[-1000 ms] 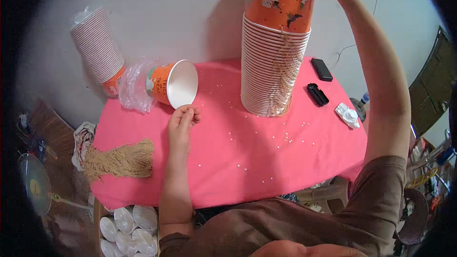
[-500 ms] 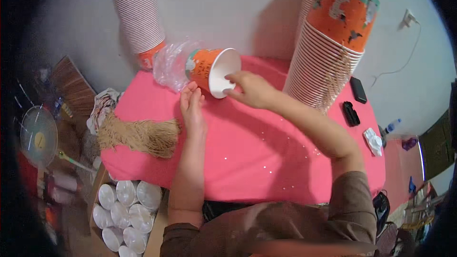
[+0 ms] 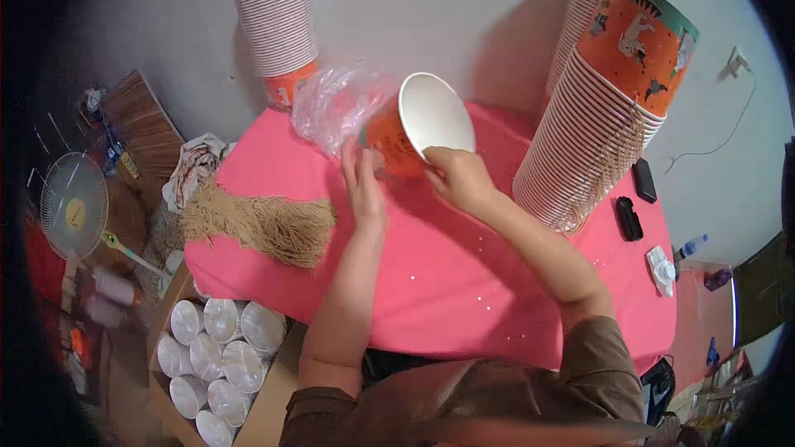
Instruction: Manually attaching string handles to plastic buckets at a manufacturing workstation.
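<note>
My right hand [image 3: 460, 184] is closed on the near rim of a paper bucket [image 3: 389, 139], orange and green outside and white inside. The bucket is tilted, its mouth facing up and to the right. My left hand [image 3: 364, 190] has its fingers stretched out beside the bucket's lower end; whether they touch it is unclear. Just behind lies a crumpled clear plastic bag [image 3: 335, 103]. To the left of my left forearm, a bundle of tan cords [image 3: 269, 228] rests on the pink cloth [image 3: 431, 314].
A tall nested bucket stack [image 3: 580, 141] leans at the right, cords hanging on its side. Another stack [image 3: 277, 21] stands far left. Black objects [image 3: 628, 218] and a crumpled tissue [image 3: 661, 271] lie at the right edge. Below left, a cardboard box [image 3: 273, 397] holds several wrapped cup stacks.
My right hand has moved from inside the bucket's mouth to its rim. The bucket has turned, its mouth now facing more upward. The view has shifted slightly.
</note>
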Available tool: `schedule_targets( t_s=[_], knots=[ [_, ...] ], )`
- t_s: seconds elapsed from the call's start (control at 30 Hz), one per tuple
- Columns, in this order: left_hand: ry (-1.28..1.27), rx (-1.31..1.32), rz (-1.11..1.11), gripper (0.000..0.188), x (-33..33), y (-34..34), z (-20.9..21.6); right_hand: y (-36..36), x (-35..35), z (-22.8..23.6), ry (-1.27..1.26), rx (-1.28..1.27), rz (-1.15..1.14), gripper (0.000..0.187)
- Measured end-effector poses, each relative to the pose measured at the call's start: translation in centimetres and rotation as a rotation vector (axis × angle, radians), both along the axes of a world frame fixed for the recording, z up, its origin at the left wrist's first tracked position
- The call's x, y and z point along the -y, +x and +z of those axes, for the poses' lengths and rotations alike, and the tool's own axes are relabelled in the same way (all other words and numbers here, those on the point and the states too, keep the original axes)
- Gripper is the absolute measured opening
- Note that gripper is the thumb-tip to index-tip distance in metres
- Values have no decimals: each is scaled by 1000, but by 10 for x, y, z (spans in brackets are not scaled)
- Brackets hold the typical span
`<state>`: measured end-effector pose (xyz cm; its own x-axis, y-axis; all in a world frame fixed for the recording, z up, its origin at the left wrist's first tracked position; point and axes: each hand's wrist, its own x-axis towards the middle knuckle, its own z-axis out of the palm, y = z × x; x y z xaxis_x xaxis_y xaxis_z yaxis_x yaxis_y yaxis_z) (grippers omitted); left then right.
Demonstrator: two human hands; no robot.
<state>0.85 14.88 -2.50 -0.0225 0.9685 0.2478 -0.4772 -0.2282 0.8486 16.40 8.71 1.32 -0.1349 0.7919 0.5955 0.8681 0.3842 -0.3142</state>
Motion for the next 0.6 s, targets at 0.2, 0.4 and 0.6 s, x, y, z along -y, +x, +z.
schedule_targets(
  t_s=[0.2, 0.4, 0.6],
  knots=[
    [-21, -43, -130, 52, 4, 7, 0, 6, 90, 31, 115, 175, 187, 17],
    [-52, -126, -349, 50, 21, 14, 0, -20, 125, 30, 54, 275, 183, 27],
    [-78, -42, -203, 27, 15, 4, -4, 0, 149, 53, -138, 360, 150, 25]
  ],
)
